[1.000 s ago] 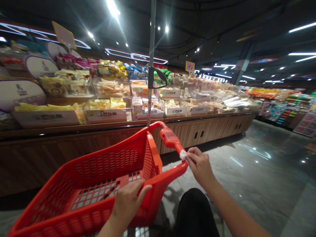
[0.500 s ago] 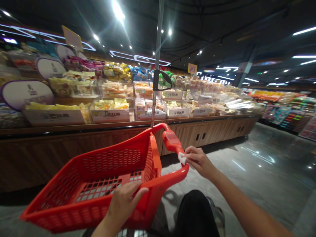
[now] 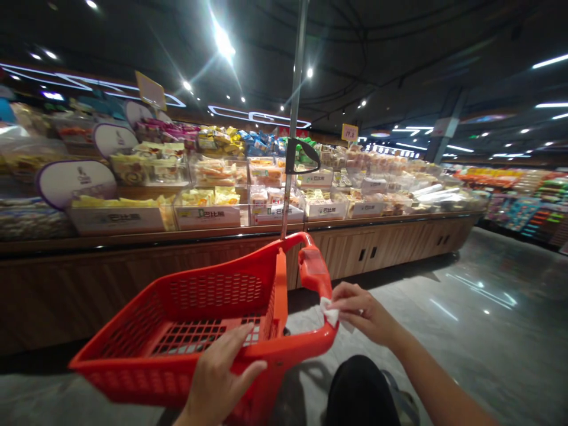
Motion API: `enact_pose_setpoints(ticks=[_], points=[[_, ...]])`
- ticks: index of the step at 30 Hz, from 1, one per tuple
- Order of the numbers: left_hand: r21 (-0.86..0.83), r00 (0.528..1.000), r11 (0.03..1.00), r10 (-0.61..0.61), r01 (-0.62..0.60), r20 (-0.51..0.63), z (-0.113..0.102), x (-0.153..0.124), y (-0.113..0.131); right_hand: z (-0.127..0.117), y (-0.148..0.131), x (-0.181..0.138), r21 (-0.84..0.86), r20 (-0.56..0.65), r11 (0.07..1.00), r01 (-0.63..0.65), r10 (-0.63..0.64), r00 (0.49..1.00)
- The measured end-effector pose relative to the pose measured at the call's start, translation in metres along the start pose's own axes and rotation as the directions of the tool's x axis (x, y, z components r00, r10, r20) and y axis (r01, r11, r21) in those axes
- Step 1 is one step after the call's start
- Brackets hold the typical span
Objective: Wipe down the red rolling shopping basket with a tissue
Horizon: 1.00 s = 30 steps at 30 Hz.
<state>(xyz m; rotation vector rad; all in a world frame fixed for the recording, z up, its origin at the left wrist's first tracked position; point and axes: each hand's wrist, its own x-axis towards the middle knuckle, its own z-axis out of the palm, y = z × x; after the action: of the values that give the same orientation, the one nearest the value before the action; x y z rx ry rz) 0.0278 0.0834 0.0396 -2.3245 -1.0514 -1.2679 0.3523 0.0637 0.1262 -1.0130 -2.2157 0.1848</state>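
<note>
A red plastic shopping cart [image 3: 177, 367] stands in front of me, its basket showing nothing inside. My right hand [image 3: 361, 310] pinches a crumpled white tissue [image 3: 329, 312] and presses it against the cart's curved handle [image 3: 316, 269], near the bend closest to me. Part of the tissue is hidden behind the fingers. Over the near rim of the basket lies my left hand [image 3: 222, 373], its fingers stretched out and the thumb spread apart. Whether its fingertips touch the rim is hard to tell.
Behind the cart runs a wooden display counter [image 3: 346, 251] filled with packaged foods in clear bins. A metal pole [image 3: 295, 118] with a black holder [image 3: 302, 157] rises from the cart's far side. My knee [image 3: 361, 393] is below the handle, above grey glossy floor [image 3: 465, 331].
The view has shifted, so cart and counter sit lower and further right. My right hand keeps the tissue on the handle, slightly nearer the bend. My left hand's fingers have straightened over the rim.
</note>
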Motion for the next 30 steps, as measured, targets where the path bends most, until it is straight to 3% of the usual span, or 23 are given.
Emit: enact_pose_setpoints(ticks=[3,6,8,10,15,22,27,30], points=[[0.028,0.995,0.995,0.095,-0.095,0.013,-0.002,0.013,0.027,0.001,-0.005,0.001,-0.008,0.044,1.000,0.011,-0.010,0.999],[-0.041,0.987,0.987,0.156,-0.154,0.035,0.002,0.028,0.058,0.008,0.000,0.007,-0.107,-0.025,0.994,-0.013,0.010,1.000],[-0.093,0.991,0.989,0.118,-0.112,0.063,0.007,0.034,0.074,0.010,0.002,0.010,-0.137,-0.069,0.990,-0.023,0.013,0.998],[-0.132,0.995,0.991,0.036,-0.023,0.095,0.013,0.037,0.083,0.008,-0.001,0.011,-0.108,-0.027,0.994,0.000,-0.003,1.000],[-0.202,0.989,0.976,-0.047,0.076,0.143,0.019,0.036,0.084,-0.007,-0.018,0.015,0.001,0.228,0.998,0.064,-0.062,0.972],[-0.232,0.983,0.967,-0.067,0.105,0.168,0.018,0.037,0.083,-0.005,-0.016,0.043,-0.396,0.188,0.916,0.060,0.017,0.982],[-0.233,0.984,0.966,-0.071,0.108,0.163,0.015,0.036,0.084,-0.008,-0.032,0.046,-0.208,0.425,0.955,0.210,-0.105,0.899],[-0.234,0.985,0.966,-0.070,0.106,0.156,0.015,0.034,0.084,-0.006,-0.029,0.050,-0.260,0.403,0.943,0.207,-0.089,0.911]])
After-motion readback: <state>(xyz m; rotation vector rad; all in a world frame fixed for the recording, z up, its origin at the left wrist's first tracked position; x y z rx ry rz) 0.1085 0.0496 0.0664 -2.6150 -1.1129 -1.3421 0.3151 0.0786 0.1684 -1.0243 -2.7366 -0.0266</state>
